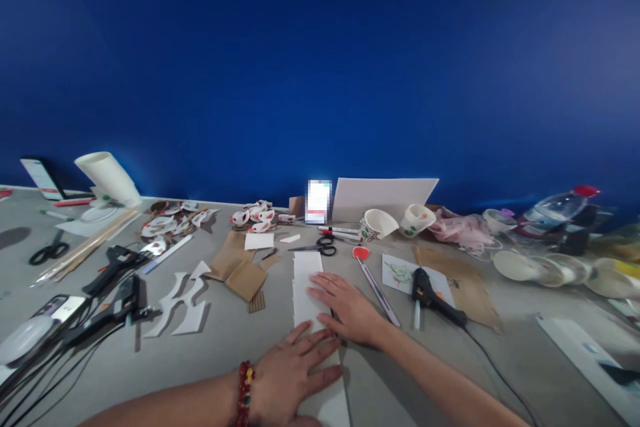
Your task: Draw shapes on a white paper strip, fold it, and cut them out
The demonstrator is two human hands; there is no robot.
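A long white strip of board or thick paper [306,273] runs away from me across the grey table. My left hand [295,370], with a red bead bracelet [245,393] at its wrist, lies across the near part of the strip, fingers spread. Farther up, my right hand [347,307] rests flat on the strip's right side with fingers stretched out. Just beyond the strip's far end are black-handled scissors [326,245]. To the right of my right hand lies a utility knife [377,293], with a red rounded piece [361,253] by its tip.
Glue guns lie at left [127,300] and right [430,297], with trailing cords. Cut white curved pieces [187,310] and brown cardboard [245,277] are on the left. Paper cups [417,220], a bottle [553,210] and a white board [385,197] stand toward the blue wall.
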